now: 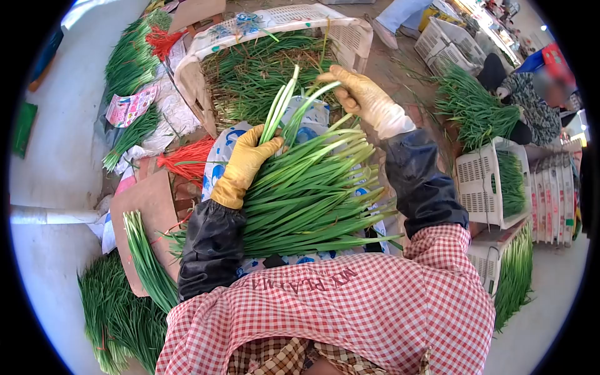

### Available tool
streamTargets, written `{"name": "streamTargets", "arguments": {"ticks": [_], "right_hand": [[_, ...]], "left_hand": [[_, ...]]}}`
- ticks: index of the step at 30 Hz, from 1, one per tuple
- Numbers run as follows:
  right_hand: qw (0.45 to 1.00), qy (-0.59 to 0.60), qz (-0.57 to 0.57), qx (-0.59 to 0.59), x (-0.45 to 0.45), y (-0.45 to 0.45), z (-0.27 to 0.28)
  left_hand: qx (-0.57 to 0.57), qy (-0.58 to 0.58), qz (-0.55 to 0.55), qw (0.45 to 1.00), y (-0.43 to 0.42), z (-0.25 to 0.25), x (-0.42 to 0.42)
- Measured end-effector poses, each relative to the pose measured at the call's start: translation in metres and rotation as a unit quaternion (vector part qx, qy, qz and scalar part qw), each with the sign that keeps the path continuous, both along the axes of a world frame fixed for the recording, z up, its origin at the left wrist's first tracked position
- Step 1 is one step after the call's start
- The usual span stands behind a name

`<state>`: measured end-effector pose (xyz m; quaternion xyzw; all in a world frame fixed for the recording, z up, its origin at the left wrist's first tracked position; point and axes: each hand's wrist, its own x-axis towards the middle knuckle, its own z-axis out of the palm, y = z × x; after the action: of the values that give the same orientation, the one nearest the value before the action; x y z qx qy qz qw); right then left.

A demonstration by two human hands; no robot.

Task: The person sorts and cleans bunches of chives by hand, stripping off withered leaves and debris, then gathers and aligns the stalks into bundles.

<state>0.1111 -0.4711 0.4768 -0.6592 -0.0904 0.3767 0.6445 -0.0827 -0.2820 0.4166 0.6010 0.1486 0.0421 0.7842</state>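
My left hand [245,164], in a yellow glove, is closed around a few garlic chives [279,103], their pale stem ends pointing up and away from me. To the right and a little higher, my right hand [356,94], gloved too, has its thumb and fingers pinched together at a chive stem and a thin yellowish leaf [326,44]. On my lap, over a white cloth with blue spots [219,153], lies a large heap of chives [312,194], green leaves to the left and pale stems to the right. Part of the cloth is hidden under the heap.
A white plastic crate [187,78] with loose leaves stands ahead. At left are red ties [187,159], a brown board [147,200] with a chive bundle [147,259], and more bundles [119,306]. At right, another crate [478,178] holds chives; a person [534,100] sits beyond it.
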Motion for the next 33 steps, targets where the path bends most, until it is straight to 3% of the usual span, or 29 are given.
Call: {"name": "streamTargets", "arguments": {"ticks": [1,2,3,4,5,6,9,11,13,14,15,17,18,20,21,22,23,25,26,27,28,29,31,33], "right_hand": [[0.998,-0.006,0.009,0.063,-0.004,0.003,0.000],[0.992,-0.012,0.019,0.126,-0.006,0.005,0.001],[0.992,-0.011,0.016,0.128,-0.007,0.006,0.006],[0.992,-0.096,-0.022,0.075,-0.006,0.008,0.015],[0.982,-0.180,-0.059,0.020,-0.004,0.008,0.021],[0.979,-0.195,-0.056,-0.018,0.004,0.006,0.021],[0.972,-0.235,0.012,-0.008,-0.013,0.017,0.046],[0.965,-0.236,0.072,0.089,-0.038,0.031,0.067],[0.961,-0.206,0.133,0.126,-0.049,0.039,0.074],[0.953,-0.214,0.153,0.149,-0.047,0.040,0.072],[0.944,-0.222,0.172,0.172,-0.044,0.042,0.069],[0.956,-0.243,0.134,0.097,-0.034,0.027,0.054],[0.939,-0.320,0.125,0.021,-0.023,0.017,0.028],[0.776,-0.571,0.219,-0.154,-0.019,-0.014,0.011],[0.742,-0.571,0.276,-0.219,-0.024,-0.023,0.004],[0.719,-0.569,0.315,-0.245,-0.025,-0.026,-0.009],[0.694,-0.566,0.353,-0.271,-0.026,-0.027,-0.017],[0.707,-0.595,0.311,-0.222,-0.023,-0.031,-0.019],[0.715,-0.623,0.266,-0.171,-0.023,-0.031,-0.017],[0.716,-0.622,0.265,-0.172,-0.022,-0.029,-0.011],[0.678,-0.672,0.236,-0.182,-0.023,-0.022,0.006],[0.637,-0.717,0.206,-0.191,-0.025,-0.015,0.021],[0.613,-0.744,0.201,-0.175,-0.033,-0.004,0.045],[0.588,-0.768,0.195,-0.159,-0.035,0.002,0.052]], "left_hand": [[-0.002,0.002,-0.003,1.000,-0.001,-0.001,0.001],[0.100,-0.026,0.035,0.994,0.000,-0.001,0.002],[0.204,-0.053,0.072,0.975,0.005,0.001,0.003],[0.240,-0.018,0.167,0.956,0.013,0.008,0.004],[0.241,-0.065,0.258,0.933,0.025,0.017,0.007],[0.132,-0.115,0.318,0.932,0.028,0.024,0.006],[0.111,-0.161,0.213,0.957,0.035,0.062,-0.009],[0.195,-0.124,0.162,0.959,0.001,0.090,-0.002],[0.196,-0.154,0.056,0.967,-0.014,0.074,0.010],[0.222,-0.042,0.006,0.974,-0.007,0.060,0.016],[0.221,-0.041,0.006,0.974,0.001,0.048,0.018],[0.178,-0.017,0.051,0.983,0.012,0.035,0.018],[0.132,-0.059,0.106,0.984,0.009,0.045,0.013],[0.195,-0.069,0.114,0.972,0.030,0.048,0.011],[0.229,-0.066,0.118,0.964,0.037,0.055,0.011],[0.192,-0.103,0.143,0.965,0.040,0.062,0.015],[0.072,-0.105,0.193,0.973,0.033,0.083,0.013],[-0.188,-0.255,0.006,0.948,0.059,0.092,0.007],[-0.188,-0.254,0.004,0.949,0.057,0.102,0.008],[-0.038,-0.174,0.047,0.983,0.052,0.115,0.008],[0.113,-0.089,0.089,0.986,0.045,0.121,0.009],[0.182,-0.056,0.066,0.980,0.031,0.121,0.014],[0.239,-0.022,-0.082,0.967,0.015,0.108,0.024],[0.141,0.001,-0.132,0.981,0.000,0.079,0.034]]}}
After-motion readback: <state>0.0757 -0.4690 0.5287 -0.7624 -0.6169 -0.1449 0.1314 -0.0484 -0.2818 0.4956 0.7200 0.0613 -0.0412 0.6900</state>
